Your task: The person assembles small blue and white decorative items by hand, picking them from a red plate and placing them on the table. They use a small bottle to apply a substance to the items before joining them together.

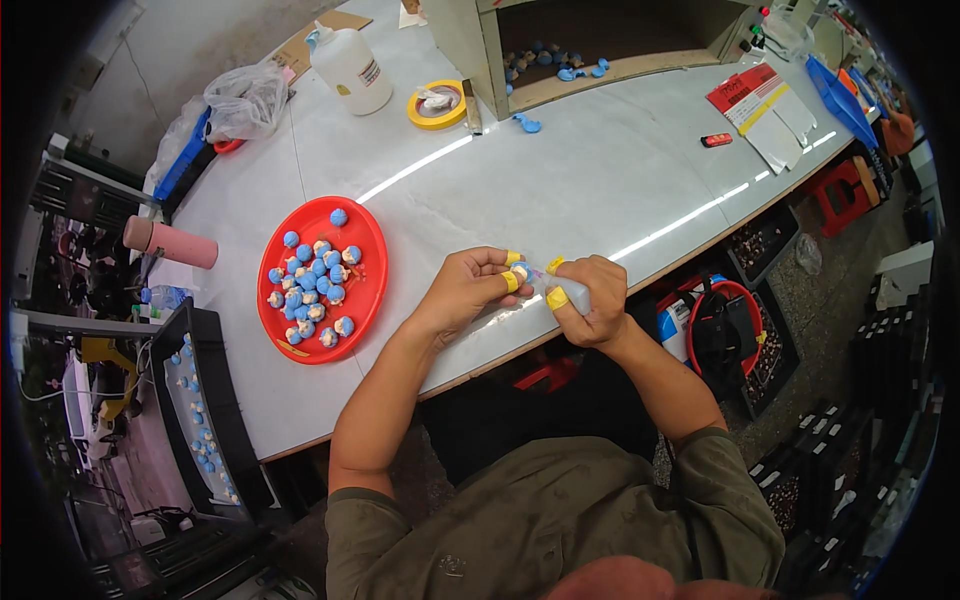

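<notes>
My left hand (468,288) pinches a small blue-and-cream figure piece (521,270) between thumb and forefinger over the front part of the table. My right hand (602,298) is closed around a small translucent squeeze bottle (573,293), its tip pointing at the piece; whether they touch I cannot tell. Yellow tape wraps the thumb and a fingertip of each hand. To the left of my hands lies a red round tray (372,300) bearing many similar blue-and-cream pieces (318,268), heaped mostly in its middle.
A white bottle (352,72), a yellow tape roll (438,120) and an open cabinet (470,50) stand at the back. A pink flask (172,242) and a black tray (235,440) of pieces are at left. Packets (765,115) lie back right; a red bucket (757,325) is below the table edge.
</notes>
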The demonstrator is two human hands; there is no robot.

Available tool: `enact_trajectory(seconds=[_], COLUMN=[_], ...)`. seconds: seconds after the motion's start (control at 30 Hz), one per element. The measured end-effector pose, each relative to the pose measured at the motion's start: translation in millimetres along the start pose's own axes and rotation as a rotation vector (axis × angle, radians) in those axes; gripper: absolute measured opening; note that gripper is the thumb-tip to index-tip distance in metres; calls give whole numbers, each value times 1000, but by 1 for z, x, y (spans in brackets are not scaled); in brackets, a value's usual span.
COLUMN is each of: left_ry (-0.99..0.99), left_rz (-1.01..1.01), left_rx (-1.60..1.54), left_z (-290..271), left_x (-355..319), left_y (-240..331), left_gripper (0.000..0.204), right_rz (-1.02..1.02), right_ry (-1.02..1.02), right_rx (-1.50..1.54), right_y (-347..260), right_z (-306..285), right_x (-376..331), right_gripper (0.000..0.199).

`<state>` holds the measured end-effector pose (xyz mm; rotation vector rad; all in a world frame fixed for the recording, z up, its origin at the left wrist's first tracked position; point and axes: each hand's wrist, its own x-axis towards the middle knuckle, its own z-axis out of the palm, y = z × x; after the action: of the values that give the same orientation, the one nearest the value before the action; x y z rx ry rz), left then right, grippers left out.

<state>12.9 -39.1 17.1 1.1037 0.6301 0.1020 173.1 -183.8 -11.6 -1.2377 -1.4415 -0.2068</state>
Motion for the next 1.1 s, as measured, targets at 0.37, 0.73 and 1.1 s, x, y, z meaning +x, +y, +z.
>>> enact_trajectory(seconds=[0.37,0.73,1.1], left_ry=[29,27,19], left_rz=[0,5,5], left_rx=[-12,-8,-4], left_z=[2,1,2], left_x=[-2,-1,0], left_y=[3,1,-1], left_gripper=[30,30,30], right_rz=[-1,4,21], right_ry=[35,-2,4], right_rx=[5,3,14], right_y=[2,1,2], right_z=[2,0,2], right_x=[-2,-1,-1], right_gripper=[18,17,17])
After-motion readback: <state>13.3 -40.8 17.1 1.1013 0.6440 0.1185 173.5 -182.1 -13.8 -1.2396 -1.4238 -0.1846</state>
